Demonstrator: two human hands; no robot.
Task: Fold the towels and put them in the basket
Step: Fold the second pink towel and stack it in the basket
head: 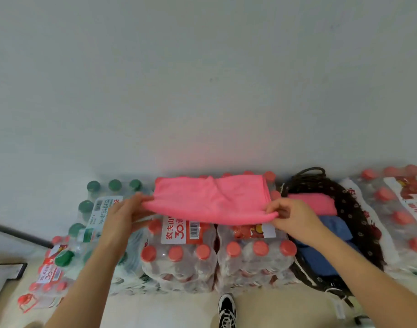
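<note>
Pink towel (209, 200), half folded at centre frame on shrink-wrapped water bottle packs (202, 254), has its near corners pinched by the fingers of the left hand (124, 215) and right hand (291, 217); matching those corners to the far edge should fold it squarely for the dark basket (355, 209) at right.

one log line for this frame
stage: folding | left grip: pinches left edge of pink cloth towel | right grip: pinches its right edge | dark woven basket: folded pink towel, blue towels inside

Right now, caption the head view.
Left hand and right hand pinch a pink cloth towel over red-capped bottle packs.
</note>
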